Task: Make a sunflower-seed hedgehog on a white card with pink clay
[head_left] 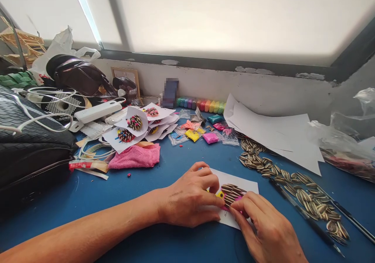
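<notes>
The seed-covered figure (233, 191) is laid on a paper sheet (250, 184), framed by 2 hands. Its left edge is met by the left hand (195, 198), thumb and forefinger apart; at its lower edge the right hand's fingertips (233, 211) are held close, whether pinching anything cannot be told. Loose seeds (312, 202) and 2 slim tools (316, 226) are strewn rightward.

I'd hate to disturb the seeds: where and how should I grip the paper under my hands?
Probably pinch the paper by its bare far right corner, from the far side: seeds cover its middle; left hand and right hand block nearer parts.
</notes>
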`<state>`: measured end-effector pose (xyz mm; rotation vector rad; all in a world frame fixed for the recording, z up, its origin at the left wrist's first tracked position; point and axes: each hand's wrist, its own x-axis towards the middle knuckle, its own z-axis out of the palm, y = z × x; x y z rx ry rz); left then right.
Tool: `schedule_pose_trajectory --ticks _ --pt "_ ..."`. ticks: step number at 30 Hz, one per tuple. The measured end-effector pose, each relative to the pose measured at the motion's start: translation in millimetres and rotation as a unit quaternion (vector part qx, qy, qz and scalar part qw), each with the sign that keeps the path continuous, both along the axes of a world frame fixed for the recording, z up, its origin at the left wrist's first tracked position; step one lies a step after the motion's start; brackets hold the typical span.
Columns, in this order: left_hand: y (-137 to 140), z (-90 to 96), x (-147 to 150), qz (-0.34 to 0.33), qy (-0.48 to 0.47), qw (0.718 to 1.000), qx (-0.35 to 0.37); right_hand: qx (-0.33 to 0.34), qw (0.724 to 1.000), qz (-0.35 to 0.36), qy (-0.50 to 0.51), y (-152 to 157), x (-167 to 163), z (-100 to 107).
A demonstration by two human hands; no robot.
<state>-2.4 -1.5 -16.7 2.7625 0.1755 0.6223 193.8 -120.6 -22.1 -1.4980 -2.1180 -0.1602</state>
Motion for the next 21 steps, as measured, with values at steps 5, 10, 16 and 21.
schedule_pose_trajectory --ticks 5,10,16,21 --pt "-0.2 -0.3 0.0 -0.003 -0.011 1.000 0.008 -0.001 1.000 0.003 -0.001 1.1 1.0 -1.3" --pt "-0.3 -0.7 -0.9 -0.009 -0.002 1.000 0.014 -0.009 1.000 0.001 0.001 1.1 0.2 0.0" --pt "0.3 -1.0 -0.1 -0.005 -0.023 1.000 0.009 -0.012 1.000 0.000 0.013 3.0 0.6 -0.5" --pt "0.3 -1.0 0.7 -0.002 -0.043 0.999 0.008 -0.008 1.000 -0.001 0.016 1.1 0.8 0.7"
